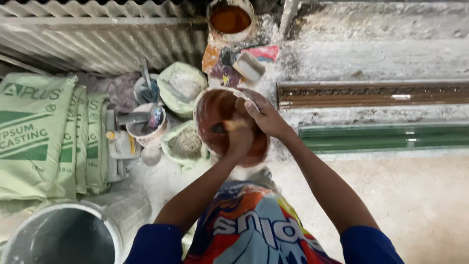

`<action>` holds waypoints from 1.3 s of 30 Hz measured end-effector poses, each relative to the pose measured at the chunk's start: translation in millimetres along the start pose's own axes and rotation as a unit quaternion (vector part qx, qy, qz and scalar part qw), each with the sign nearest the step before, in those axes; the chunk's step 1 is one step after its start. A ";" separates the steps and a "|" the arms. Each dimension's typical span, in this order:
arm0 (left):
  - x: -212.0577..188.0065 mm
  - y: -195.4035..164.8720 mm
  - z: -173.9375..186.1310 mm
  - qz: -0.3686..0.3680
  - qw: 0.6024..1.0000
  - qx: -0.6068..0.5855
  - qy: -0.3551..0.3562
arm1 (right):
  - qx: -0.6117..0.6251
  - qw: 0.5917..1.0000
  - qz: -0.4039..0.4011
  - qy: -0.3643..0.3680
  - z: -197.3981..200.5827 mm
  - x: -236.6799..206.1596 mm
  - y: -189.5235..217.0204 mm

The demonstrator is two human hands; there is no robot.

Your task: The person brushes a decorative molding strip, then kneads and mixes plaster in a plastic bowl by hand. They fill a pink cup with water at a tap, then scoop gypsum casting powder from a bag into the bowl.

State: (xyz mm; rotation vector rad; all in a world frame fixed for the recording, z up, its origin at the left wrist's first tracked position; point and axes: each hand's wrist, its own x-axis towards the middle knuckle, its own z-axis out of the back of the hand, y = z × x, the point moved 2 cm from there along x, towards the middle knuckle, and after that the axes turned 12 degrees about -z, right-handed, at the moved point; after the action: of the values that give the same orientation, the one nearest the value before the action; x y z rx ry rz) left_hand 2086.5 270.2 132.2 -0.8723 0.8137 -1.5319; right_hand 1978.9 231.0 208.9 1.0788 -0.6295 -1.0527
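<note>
- Head view: we are looking down at a bowl (215, 110) coated inside with reddish-brown liquid, sitting on a dusty white floor (415, 205) just ahead of our knees.
- Our left hand (239, 137) is reaching into the bowl with its fingers curled together around a tool whose handle is barely showing; what kind of tool it is, we cannot tell.
- Our right hand (266, 117) is gripping the bowl's far rim, fingers clamped over the edge.
- Green sacks (44, 132) are leaning in a row at the left, with a grey bucket (63, 234) standing near them at the bottom corner.
- Two open bags of pale powder (183, 85) are lying just beside the bowl, and a small tub (146, 124) holding tools is standing near them.
- Another pail (230, 19) of brown liquid is standing well beyond the bowl, against corrugated sheeting (97, 44).
- At the right, a brown carved moulding (371, 94) and a green glossy strip (386, 137) are lying side by side, apart from each other.
</note>
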 end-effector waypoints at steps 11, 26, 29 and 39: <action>49.4 -1.2 10.2 -0.389 0.841 0.341 0.160 | -0.023 0.994 -0.078 0.077 48.0 13.7 -10.1; 42.3 -12.8 40.2 -0.548 0.745 0.368 0.096 | -0.083 0.990 -0.030 0.107 18.7 24.9 5.2; 51.6 -8.1 44.4 -0.431 0.768 0.414 0.232 | -0.030 0.991 -0.028 0.128 14.5 28.6 10.2; 39.2 22.1 46.7 -0.309 0.841 0.354 0.268 | 0.008 0.995 -0.008 0.099 -0.6 49.6 20.9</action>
State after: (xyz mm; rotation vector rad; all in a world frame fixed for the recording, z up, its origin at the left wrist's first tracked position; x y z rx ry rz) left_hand 2134.4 227.2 139.3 -0.1162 0.2554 -2.4911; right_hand 2007.1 187.9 224.6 1.1873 -0.4714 -0.9424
